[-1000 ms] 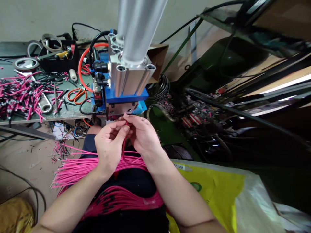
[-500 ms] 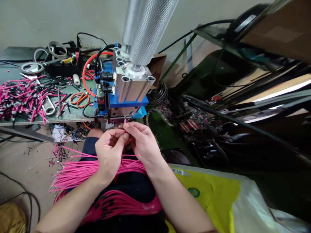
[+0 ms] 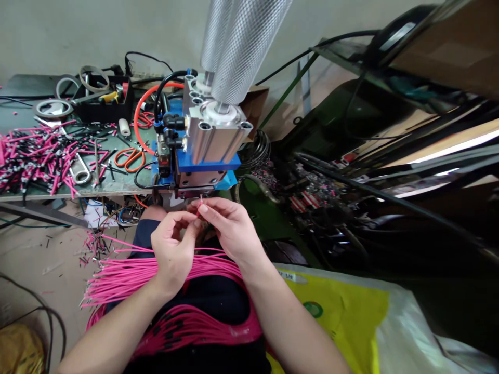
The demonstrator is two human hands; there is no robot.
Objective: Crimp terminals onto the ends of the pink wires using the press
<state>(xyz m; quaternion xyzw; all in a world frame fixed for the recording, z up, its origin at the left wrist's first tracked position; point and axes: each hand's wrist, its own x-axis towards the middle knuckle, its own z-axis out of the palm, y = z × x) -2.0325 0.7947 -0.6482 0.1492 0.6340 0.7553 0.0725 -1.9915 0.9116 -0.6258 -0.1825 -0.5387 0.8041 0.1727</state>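
Observation:
Just in front of the pneumatic press (image 3: 218, 137), my two hands meet over my lap. Between the thumb and fingers of my right hand (image 3: 230, 223) is the end of a pink wire (image 3: 200, 205), its pale tip pointing up towards the press. My left hand (image 3: 175, 246) pinches the same wire a little lower, its thumb close to the right fingertips. A bundle of pink wires (image 3: 125, 278) lies across my lap under the hands, curving round on the right. Its lower stretch (image 3: 195, 324) has black sections.
On the bench at left lie a heap of pink and black wire offcuts (image 3: 35, 156), orange-handled scissors (image 3: 130, 158), a wrench (image 3: 80, 171) and a black tool box (image 3: 105, 106). A yellow and white sack (image 3: 339, 306) is at my right. More offcuts (image 3: 95, 246) litter the floor.
My hands have shifted slightly, the left a little to the left and down. More of the pink wire's end shows between the fingertips, slightly lower and farther from the press.

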